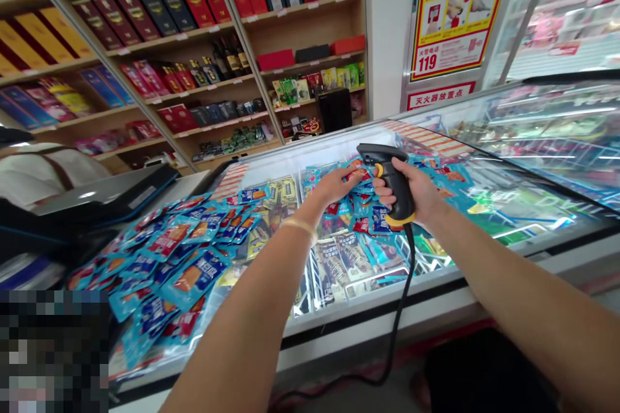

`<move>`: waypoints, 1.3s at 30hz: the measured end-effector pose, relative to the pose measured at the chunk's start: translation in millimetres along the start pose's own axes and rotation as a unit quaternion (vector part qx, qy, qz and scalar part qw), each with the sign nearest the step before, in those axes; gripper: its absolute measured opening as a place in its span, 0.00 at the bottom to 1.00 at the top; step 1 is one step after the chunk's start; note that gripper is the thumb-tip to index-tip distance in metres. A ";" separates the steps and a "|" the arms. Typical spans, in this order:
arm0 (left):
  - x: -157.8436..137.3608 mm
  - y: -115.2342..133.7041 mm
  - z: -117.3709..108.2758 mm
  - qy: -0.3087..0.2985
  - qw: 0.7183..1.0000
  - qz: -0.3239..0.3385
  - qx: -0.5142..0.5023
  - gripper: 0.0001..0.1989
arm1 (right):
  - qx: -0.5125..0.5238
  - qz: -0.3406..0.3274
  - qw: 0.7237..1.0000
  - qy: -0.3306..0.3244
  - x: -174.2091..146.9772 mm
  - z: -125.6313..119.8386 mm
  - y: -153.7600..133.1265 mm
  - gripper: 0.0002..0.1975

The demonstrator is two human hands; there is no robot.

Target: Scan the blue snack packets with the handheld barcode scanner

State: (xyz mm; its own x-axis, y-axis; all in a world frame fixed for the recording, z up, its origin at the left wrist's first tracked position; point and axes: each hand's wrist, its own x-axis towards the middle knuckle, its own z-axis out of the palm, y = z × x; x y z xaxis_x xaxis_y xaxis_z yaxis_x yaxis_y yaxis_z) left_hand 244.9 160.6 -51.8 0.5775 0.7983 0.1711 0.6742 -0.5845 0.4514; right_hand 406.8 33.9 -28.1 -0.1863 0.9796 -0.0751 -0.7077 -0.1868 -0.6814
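Observation:
My right hand (416, 190) is wrapped around the grip of a black and yellow handheld barcode scanner (400, 190). Its head points left, toward my other hand, and a black cable hangs from the handle. My left hand (335, 186) has its fingers closed on a small blue and red snack packet (357, 170) just left of the scanner. More blue packets (380, 219) lie beneath both hands on the glass top of a chest freezer (303, 329). A larger heap of the same packets (188, 264) spreads over the glass at the left.
Wrapped frozen goods (339, 264) show through the freezer glass. At the left stand a dark monitor-like device (101, 200) and a person in a white top (43, 174). Shelves with boxes (188, 3) line the back wall, beside a red and yellow poster (458, 13).

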 end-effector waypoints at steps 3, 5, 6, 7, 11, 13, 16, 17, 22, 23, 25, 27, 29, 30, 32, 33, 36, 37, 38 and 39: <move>-30.1 0.9 -2.1 0.012 1.000 0.006 0.016 0.31 | -0.008 0.012 1.000 -0.014 -3.7 0.7 2.7 0.12; -49.1 3.5 -3.1 0.022 1.000 0.006 0.017 0.29 | -0.015 0.019 0.999 -0.023 -6.8 0.3 5.0 0.12; -57.6 5.2 -3.6 0.027 1.000 0.006 0.015 0.29 | -0.018 0.020 0.999 -0.028 -8.2 -0.2 6.1 0.12; -65.4 7.1 -4.0 0.030 0.999 0.008 0.013 0.28 | -0.022 0.018 0.999 -0.034 -9.6 -0.6 7.2 0.12; -87.7 13.8 -6.7 0.045 0.999 -0.003 0.029 0.28 | -0.041 0.007 0.998 -0.043 -13.1 -1.0 9.6 0.11; -94.7 15.9 -8.0 0.055 0.996 -0.022 0.062 0.31 | -0.051 0.006 0.998 -0.044 -13.6 -0.5 10.1 0.11; -103.1 18.4 -9.0 0.063 0.993 -0.011 0.103 0.39 | -0.057 0.014 0.997 -0.051 -13.7 0.6 10.4 0.11; -105.6 19.4 -9.2 0.062 0.993 0.005 0.103 0.39 | -0.058 0.019 0.997 -0.052 -13.7 0.9 10.5 0.11; -115.8 25.0 -11.0 0.065 0.996 0.054 0.025 0.24 | -0.071 0.020 0.997 -0.037 -15.0 2.3 10.5 0.11; -116.9 25.3 -11.5 0.076 0.996 0.051 -0.001 0.22 | -0.072 0.020 0.997 -0.034 -15.4 2.5 10.4 0.12; -117.1 23.8 -12.2 0.117 0.990 0.029 -0.071 0.18 | -0.072 0.018 0.997 -0.031 -16.0 3.2 10.1 0.12; -114.7 19.6 -13.0 0.193 0.966 -0.018 -0.173 0.14 | -0.074 0.014 0.997 -0.032 -16.6 4.1 9.8 0.12; -111.1 14.0 -14.4 0.277 0.906 -0.078 -0.310 0.12 | -0.086 0.006 0.996 -0.037 -17.5 5.3 9.5 0.12; -109.4 11.4 -15.7 0.306 0.864 -0.105 -0.386 0.12 | -0.093 0.002 0.995 -0.040 -18.0 5.9 9.3 0.11; -107.2 7.5 -19.3 0.321 0.777 -0.147 -0.522 0.12 | -0.102 -0.005 0.994 -0.046 -19.1 6.6 9.2 0.11; -106.7 6.5 -21.5 0.315 0.739 -0.164 -0.573 0.09 | -0.103 -0.006 0.994 -0.048 -19.7 6.6 9.2 0.11; -106.5 6.7 -27.3 0.313 0.663 -0.205 -0.648 0.08 | -0.103 -0.005 0.993 -0.054 -20.2 6.0 10.1 0.11; -106.3 7.3 -28.6 0.325 0.645 -0.216 -0.657 0.11 | -0.105 -0.002 0.993 -0.055 -19.5 6.0 10.9 0.11; -106.0 7.8 -29.5 0.340 0.628 -0.227 -0.662 0.13 | -0.104 0.002 0.993 -0.055 -18.3 6.5 11.9 0.11; -105.5 8.2 -30.0 0.353 0.613 -0.237 -0.666 0.15 | -0.102 0.008 0.993 -0.055 -16.2 7.9 13.1 0.11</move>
State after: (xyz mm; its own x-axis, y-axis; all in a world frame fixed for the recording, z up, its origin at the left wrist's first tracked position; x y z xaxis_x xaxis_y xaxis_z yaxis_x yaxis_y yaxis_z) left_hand 175.7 76.0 -39.8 -0.1983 0.9713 -0.1316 -0.5555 -0.0007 0.8315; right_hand 395.2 15.0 -30.1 -0.2771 0.9607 -0.0151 -0.5533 -0.1724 -0.8149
